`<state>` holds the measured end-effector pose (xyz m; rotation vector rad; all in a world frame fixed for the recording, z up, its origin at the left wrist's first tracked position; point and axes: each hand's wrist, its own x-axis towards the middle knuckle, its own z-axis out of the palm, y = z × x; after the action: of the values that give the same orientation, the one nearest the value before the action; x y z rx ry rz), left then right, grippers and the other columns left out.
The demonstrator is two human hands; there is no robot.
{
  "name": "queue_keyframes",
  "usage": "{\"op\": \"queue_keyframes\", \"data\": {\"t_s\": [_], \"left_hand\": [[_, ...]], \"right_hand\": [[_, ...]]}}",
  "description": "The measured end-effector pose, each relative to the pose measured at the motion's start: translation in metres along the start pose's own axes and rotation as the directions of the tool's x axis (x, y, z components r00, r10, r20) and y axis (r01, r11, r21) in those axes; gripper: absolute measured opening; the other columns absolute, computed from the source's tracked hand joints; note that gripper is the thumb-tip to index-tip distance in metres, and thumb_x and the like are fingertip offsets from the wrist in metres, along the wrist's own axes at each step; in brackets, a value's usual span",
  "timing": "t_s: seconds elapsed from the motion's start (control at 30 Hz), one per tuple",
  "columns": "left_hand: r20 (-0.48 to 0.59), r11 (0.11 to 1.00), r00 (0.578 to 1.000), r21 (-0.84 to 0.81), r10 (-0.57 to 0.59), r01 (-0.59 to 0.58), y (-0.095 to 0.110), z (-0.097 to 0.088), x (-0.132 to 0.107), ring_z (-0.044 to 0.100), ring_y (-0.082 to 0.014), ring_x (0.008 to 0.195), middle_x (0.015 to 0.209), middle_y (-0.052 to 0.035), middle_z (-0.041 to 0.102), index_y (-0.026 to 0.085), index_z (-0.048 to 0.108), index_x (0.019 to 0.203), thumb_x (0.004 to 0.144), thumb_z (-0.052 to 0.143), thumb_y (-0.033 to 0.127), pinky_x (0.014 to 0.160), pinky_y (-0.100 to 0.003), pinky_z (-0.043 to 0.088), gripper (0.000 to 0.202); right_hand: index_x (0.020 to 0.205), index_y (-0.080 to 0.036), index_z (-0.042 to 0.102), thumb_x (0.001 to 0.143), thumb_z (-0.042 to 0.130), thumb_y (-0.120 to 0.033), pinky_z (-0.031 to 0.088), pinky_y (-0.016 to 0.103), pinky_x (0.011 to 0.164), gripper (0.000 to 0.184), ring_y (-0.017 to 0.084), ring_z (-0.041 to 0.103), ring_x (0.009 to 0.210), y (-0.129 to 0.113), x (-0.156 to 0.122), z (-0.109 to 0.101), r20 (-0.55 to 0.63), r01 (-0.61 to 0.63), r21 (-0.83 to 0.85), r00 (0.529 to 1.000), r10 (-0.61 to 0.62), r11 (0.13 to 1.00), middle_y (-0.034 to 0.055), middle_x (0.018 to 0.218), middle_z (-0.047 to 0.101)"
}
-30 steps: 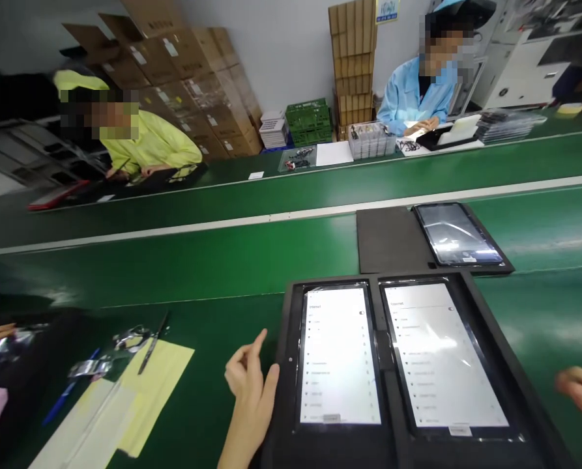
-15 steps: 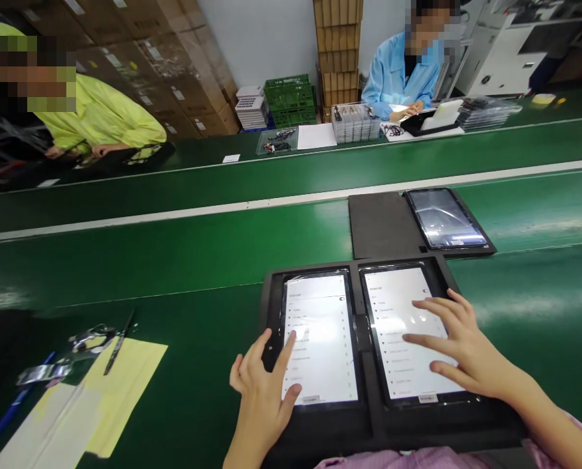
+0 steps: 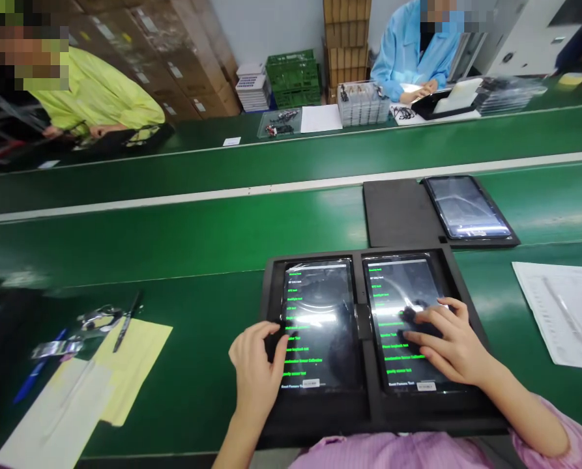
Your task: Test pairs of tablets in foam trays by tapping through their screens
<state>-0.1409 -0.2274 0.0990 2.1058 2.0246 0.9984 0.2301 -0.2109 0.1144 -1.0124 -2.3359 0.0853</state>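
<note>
A black foam tray (image 3: 271, 273) lies on the green belt in front of me and holds two tablets side by side. Both screens are dark with lines of green text. My left hand (image 3: 256, 371) rests at the left tablet's (image 3: 320, 306) lower left edge, fingers curled, a fingertip at the screen border. My right hand (image 3: 447, 342) lies spread on the right tablet (image 3: 398, 286), fingertips touching its screen. Neither hand holds anything.
Another tablet (image 3: 466, 208) sits in a second black tray (image 3: 393, 212) further back on the belt. A printed sheet (image 3: 559, 312) lies at right. Yellow and white papers (image 3: 124, 365), a pen (image 3: 127, 312) and small parts lie at left. Two other people work across the belts.
Both tablet screens went from white list pages to dark pages with green text. My left hand curled and drew back to the screen's edge; my right hand slid slightly lower on its screen.
</note>
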Motion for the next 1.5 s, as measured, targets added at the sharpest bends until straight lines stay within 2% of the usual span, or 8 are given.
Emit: {"op": "queue_keyframes", "data": {"t_s": [0.13, 0.4, 0.53, 0.73, 0.93, 1.23, 1.37, 1.5], "left_hand": [[0.061, 0.994, 0.997, 0.108, -0.042, 0.036, -0.003, 0.009, -0.005, 0.047, -0.0339, 0.122, 0.129, -0.0196, 0.047, 0.013, 0.049, 0.126, 0.097, 0.037, 0.043, 0.099, -0.054, 0.039, 0.043], [0.126, 0.977, 0.992, 0.215, -0.027, -0.001, -0.007, 0.016, -0.004, 0.044, -0.0397, 0.125, 0.136, -0.0244, 0.041, 0.01, 0.04, 0.135, 0.098, 0.038, 0.046, 0.096, -0.059, 0.042, 0.052], [0.09, 0.991, 0.996, 0.13, 0.01, -0.022, -0.005, 0.012, -0.003, 0.043, -0.0368, 0.128, 0.139, -0.0225, 0.041, 0.012, 0.037, 0.138, 0.1, 0.035, 0.046, 0.1, -0.057, 0.039, 0.051], [0.088, 0.992, 0.989, 0.015, 0.12, -0.121, -0.001, 0.003, -0.001, 0.05, -0.0282, 0.121, 0.128, -0.0144, 0.055, 0.018, 0.042, 0.135, 0.102, 0.035, 0.034, 0.106, -0.048, 0.035, 0.037], [0.161, 0.945, 0.935, 0.039, 0.315, -0.325, 0.002, 0.0, 0.001, 0.057, -0.025, 0.115, 0.12, -0.0089, 0.065, 0.02, 0.048, 0.132, 0.1, 0.041, 0.025, 0.11, -0.043, 0.03, 0.033], [0.208, 0.926, 0.912, 0.055, 0.355, -0.373, 0.006, -0.003, 0.003, 0.055, -0.0268, 0.115, 0.12, -0.0101, 0.066, 0.016, 0.05, 0.129, 0.101, 0.038, 0.028, 0.108, -0.044, 0.026, 0.033], [0.223, 0.924, 0.907, 0.056, 0.359, -0.379, 0.009, -0.005, 0.001, 0.057, -0.0276, 0.112, 0.118, -0.0088, 0.067, 0.019, 0.054, 0.116, 0.099, 0.04, 0.026, 0.109, -0.048, 0.023, 0.022], [0.191, 0.932, 0.914, -0.014, 0.358, -0.362, 0.012, -0.014, 0.015, 0.061, -0.026, 0.102, 0.11, -0.0094, 0.067, 0.019, 0.054, 0.106, 0.1, 0.041, 0.028, 0.094, -0.043, 0.038, 0.018]], "right_hand": [[0.099, -0.026, 0.074, 0.1, 0.04, -0.025, 0.026, 0.045, 0.104, 0.035, 0.019, 0.056, 0.094, -0.004, 0.003, 0.002, -0.008, 0.008, -0.012, 1.0, -0.008, 1.0, 0.0054, 0.1, 0.062], [0.1, -0.028, 0.075, 0.101, 0.041, -0.026, 0.025, 0.049, 0.103, 0.034, 0.022, 0.055, 0.098, -0.004, 0.004, 0.002, -0.007, -0.041, -0.023, 0.999, 0.041, 0.999, 0.0069, 0.11, 0.061], [0.105, -0.024, 0.071, 0.098, 0.042, -0.023, 0.029, 0.046, 0.101, 0.03, 0.02, 0.056, 0.091, 0.001, -0.001, -0.001, -0.057, -0.026, -0.015, 0.998, 0.025, 1.0, 0.006, 0.1, 0.06], [0.11, -0.02, 0.062, 0.1, 0.038, -0.023, 0.029, 0.043, 0.102, 0.026, 0.019, 0.06, 0.09, 0.005, 0.0, -0.004, 0.063, -0.018, 0.001, 0.998, 0.018, 1.0, 0.0055, 0.097, 0.064], [0.124, -0.017, 0.055, 0.102, 0.038, -0.027, 0.026, 0.042, 0.108, 0.029, 0.022, 0.061, 0.107, 0.008, 0.004, -0.005, 0.156, 0.074, 0.013, 0.985, -0.075, 0.997, 0.0095, 0.116, 0.067], [0.121, -0.014, 0.054, 0.106, 0.034, -0.032, 0.021, 0.041, 0.114, 0.03, 0.022, 0.06, 0.113, 0.003, 0.011, -0.004, 0.134, 0.095, 0.002, 0.986, -0.094, 0.995, 0.0106, 0.117, 0.068], [0.117, -0.017, 0.057, 0.105, 0.036, -0.034, 0.022, 0.043, 0.111, 0.03, 0.023, 0.059, 0.115, 0.0, 0.009, -0.001, 0.15, 0.095, 0.004, 0.984, -0.094, 0.995, 0.0101, 0.12, 0.067], [0.117, -0.018, 0.056, 0.106, 0.036, -0.035, 0.02, 0.047, 0.11, 0.029, 0.025, 0.057, 0.116, 0.003, 0.007, -0.003, 0.172, 0.087, -0.04, 0.982, -0.079, 0.995, 0.0098, 0.124, 0.065]]}}
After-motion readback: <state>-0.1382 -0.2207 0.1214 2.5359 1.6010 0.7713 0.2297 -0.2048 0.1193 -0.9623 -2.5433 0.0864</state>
